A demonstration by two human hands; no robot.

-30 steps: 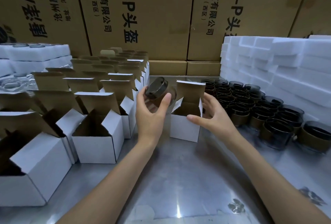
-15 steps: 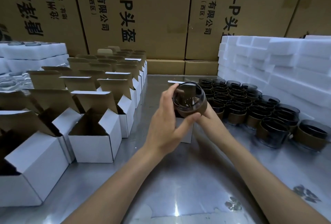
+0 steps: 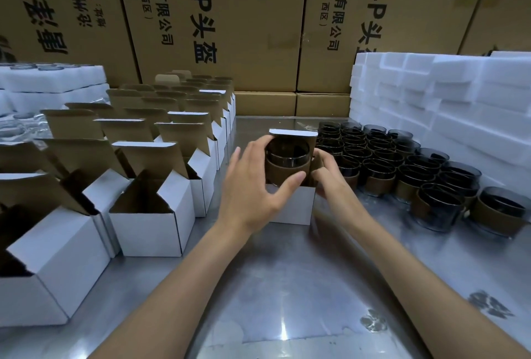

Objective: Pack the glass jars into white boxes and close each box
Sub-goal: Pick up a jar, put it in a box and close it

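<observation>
The jar (image 3: 288, 164) sat upright in the mouth of the white box (image 3: 293, 204), its lower part just inside the opening and its brown band and dark glass rim above the box walls. The box stood on the desk (image 3: 287, 287) with its lid flap (image 3: 293, 134) raised behind the jar. The left hand (image 3: 253, 186) held the jar, its grip closed around it with the thumb on the near side and the fingers over the left side of the rim. The right hand (image 3: 327, 175) held the right side of the box, fingers curled against the wall. Right of the box stood rows of unpacked jars (image 3: 402, 169), with stacked white foam blocks (image 3: 436, 106) beyond them. Left of the box stood rows of open white boxes (image 3: 149, 209). Behind the box rose large brown cartons (image 3: 230, 22).
</observation>
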